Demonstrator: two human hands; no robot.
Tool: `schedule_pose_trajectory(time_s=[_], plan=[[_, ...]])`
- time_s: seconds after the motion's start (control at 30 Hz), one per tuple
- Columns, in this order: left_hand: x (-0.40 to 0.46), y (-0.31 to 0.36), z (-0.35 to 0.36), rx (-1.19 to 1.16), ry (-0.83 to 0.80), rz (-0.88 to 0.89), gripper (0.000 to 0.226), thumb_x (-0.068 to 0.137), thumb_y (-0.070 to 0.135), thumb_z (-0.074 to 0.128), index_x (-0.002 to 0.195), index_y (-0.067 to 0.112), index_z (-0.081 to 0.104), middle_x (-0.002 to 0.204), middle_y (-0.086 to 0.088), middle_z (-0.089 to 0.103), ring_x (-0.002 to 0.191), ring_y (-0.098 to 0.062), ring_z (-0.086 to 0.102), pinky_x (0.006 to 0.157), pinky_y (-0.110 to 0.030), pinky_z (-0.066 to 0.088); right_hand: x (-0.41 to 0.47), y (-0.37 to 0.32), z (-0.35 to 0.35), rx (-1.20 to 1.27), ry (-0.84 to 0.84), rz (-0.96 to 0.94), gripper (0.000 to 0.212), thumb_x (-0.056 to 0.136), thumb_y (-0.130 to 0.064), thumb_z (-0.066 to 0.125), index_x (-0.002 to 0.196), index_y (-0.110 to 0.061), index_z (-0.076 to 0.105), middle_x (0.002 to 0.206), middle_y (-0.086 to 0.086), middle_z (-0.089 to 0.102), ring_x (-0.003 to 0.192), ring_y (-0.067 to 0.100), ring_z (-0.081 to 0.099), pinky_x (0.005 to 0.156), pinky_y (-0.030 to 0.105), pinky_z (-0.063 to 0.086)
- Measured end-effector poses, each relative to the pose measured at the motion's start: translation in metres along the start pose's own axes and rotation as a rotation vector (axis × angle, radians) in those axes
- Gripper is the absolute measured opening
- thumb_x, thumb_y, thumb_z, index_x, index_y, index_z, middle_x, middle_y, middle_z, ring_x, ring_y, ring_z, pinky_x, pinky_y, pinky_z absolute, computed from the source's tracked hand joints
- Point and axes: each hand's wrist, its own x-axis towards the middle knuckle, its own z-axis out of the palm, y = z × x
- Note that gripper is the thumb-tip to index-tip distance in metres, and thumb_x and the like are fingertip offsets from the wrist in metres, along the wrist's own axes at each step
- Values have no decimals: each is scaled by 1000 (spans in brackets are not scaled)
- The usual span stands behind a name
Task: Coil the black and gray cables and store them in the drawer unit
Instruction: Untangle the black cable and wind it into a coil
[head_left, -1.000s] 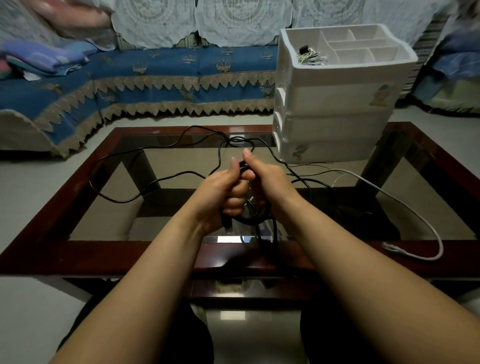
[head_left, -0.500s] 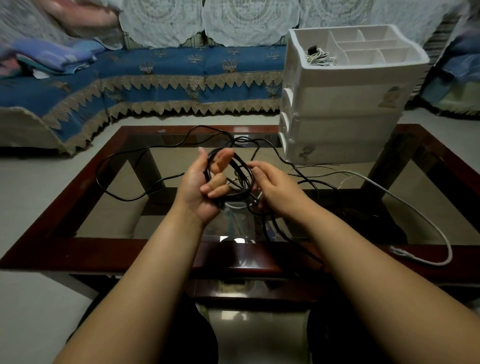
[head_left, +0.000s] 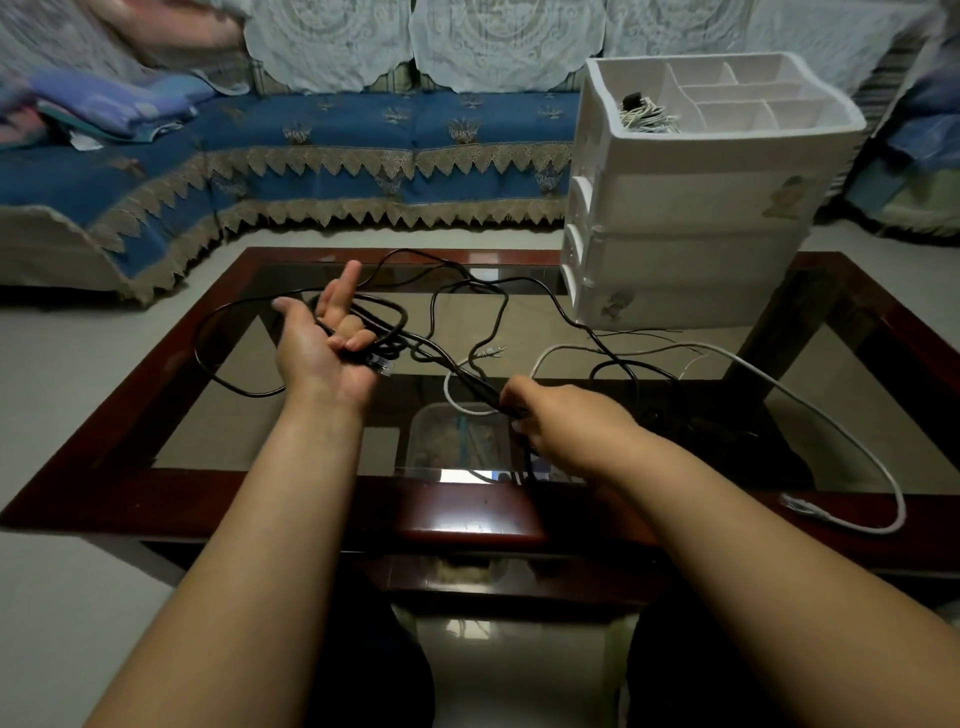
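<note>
A long black cable (head_left: 452, 364) sprawls over the glass table. My left hand (head_left: 324, 348) is palm up over the table's left half, with a few loops of the black cable lying across its palm and its lower fingers curled over them; the index finger sticks up. My right hand (head_left: 556, 421) pinches the same cable a little to the right and nearer me. A gray cable (head_left: 810, 410) curves along the table's right side, its plug near the front rim. The white drawer unit (head_left: 691, 218) stands at the back right, with a coiled light cable (head_left: 647, 117) in its open top tray.
The glass table (head_left: 218, 426) has a dark red wooden frame. A clear plastic box (head_left: 457, 436) shows through the glass below. A blue sofa (head_left: 337, 140) with lace covers runs along the back. Thin loose wires (head_left: 654, 343) lie by the drawer unit's base.
My hands have parted: the left has turned palm up and moved left with the loops, and the right has slid right and nearer me along the black cable.
</note>
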Motion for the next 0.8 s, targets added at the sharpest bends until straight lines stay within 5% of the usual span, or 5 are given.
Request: schedule_pose_trajectory(time_s=[0.27,0.4,0.57,0.7,0.8], plan=[[-19,-27,14,705,-219,315,39,106,35,19,102,11,50,106,-6,72,33,-5,34,33,-17,29,-11,-16,-9,-190,259,-404,26,95,-37,48,119,-36,56,99,-4,58,98,21,56,69,31,38],[-22,-36,15,979,-288,315,42,105,36,22,89,5,45,81,-5,75,30,-7,29,31,-19,25,-12,-16,-15,-214,425,-591,12,84,-34,66,92,-25,69,76,-1,59,73,23,58,58,29,30],[-33,-50,16,1166,-320,102,52,101,48,25,76,10,50,42,6,55,35,-4,44,38,-19,38,-13,-18,-25,-69,422,-608,27,85,-42,47,88,-25,68,90,-3,66,77,19,58,63,26,30],[-37,-55,17,1322,-384,-73,63,94,63,22,71,12,51,55,2,55,54,-12,54,55,-25,45,-12,-16,-29,99,326,-454,22,88,-41,59,93,-20,62,88,-3,66,83,19,58,68,33,41],[-40,-51,17,1158,-452,-285,67,91,66,20,74,10,53,48,-2,54,45,-16,54,45,-24,45,-10,-7,-34,194,349,-315,25,88,-47,56,99,-24,55,90,-5,66,81,15,59,67,30,43]])
